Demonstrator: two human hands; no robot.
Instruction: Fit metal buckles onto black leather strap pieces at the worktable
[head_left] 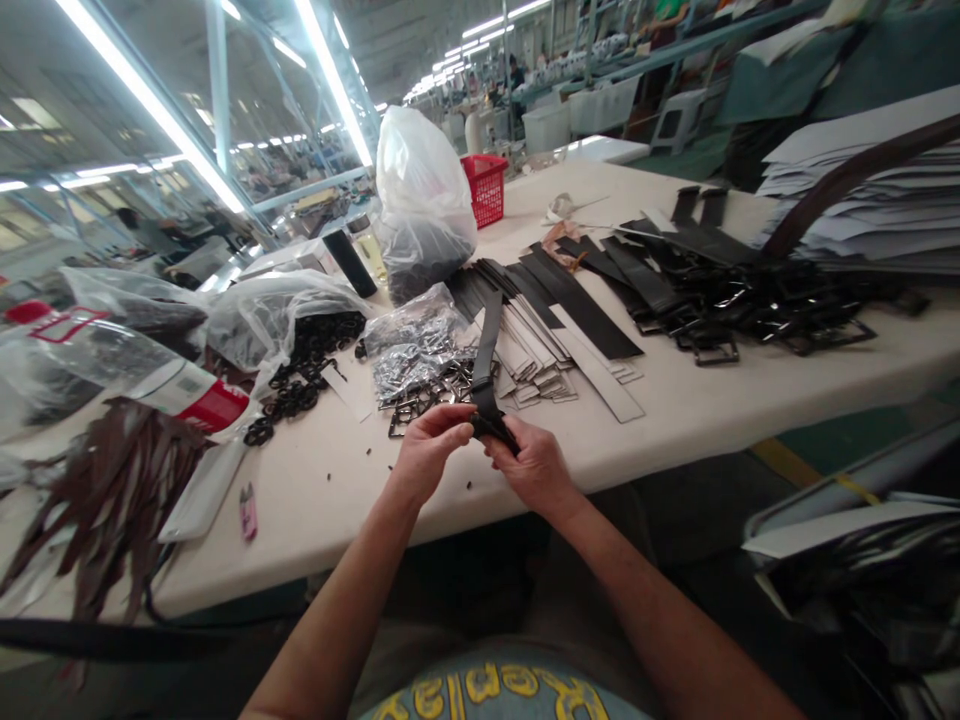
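Both hands meet over the table's front edge around a black leather strap (489,345), whose free end points up and away from me. My left hand (429,450) pinches the strap's near end between thumb and fingers. From the other side, my right hand (534,465) closes round the same folded end; whether a buckle sits inside the fold is hidden. Just beyond the hands lie loose metal buckles (405,412) beside a clear plastic bag of shiny buckles (416,365). Flat black and pale-backed strips (536,350) are stacked to the right of them.
Finished-looking black straps with buckles (739,300) pile at right, before stacked white sheets (847,165). Black rings (292,385) spill from a bag at left, near a plastic bottle (135,370), brown strips (105,500) and pink snips (248,512). A red basket (486,190) stands behind.
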